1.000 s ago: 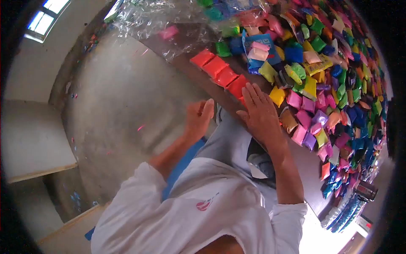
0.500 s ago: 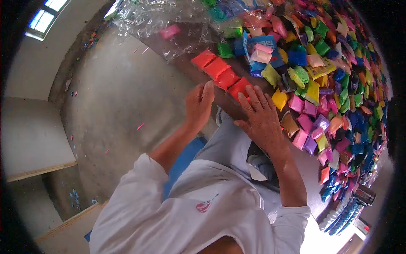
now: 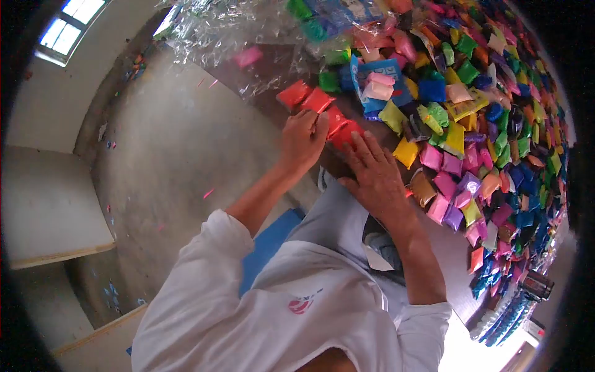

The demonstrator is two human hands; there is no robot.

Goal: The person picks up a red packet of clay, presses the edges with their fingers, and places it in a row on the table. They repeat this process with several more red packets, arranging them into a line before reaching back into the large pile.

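Observation:
A row of several red packets [image 3: 317, 100] lies near the table's edge, the packets side by side in a slanting line. Against the near side of this row is my left hand [image 3: 302, 141], its fingers curled at the middle packets and its thumb up; its fingertips are partly hidden. My right hand [image 3: 376, 175] lies flat with fingers outstretched, their tips touching the red packet at the row's lower right end [image 3: 344, 134].
A large heap of small coloured packets [image 3: 451, 133] covers the table to the right. Crumpled clear plastic [image 3: 217, 37] lies at the far left of the table, with a pink packet [image 3: 248, 56] by it. A blue printed bag [image 3: 396, 87] lies among the packets.
My left hand has moved up and right from beside the row onto the near edge of the red packets. The right hand stays at the end packet. The row is slightly bent now.

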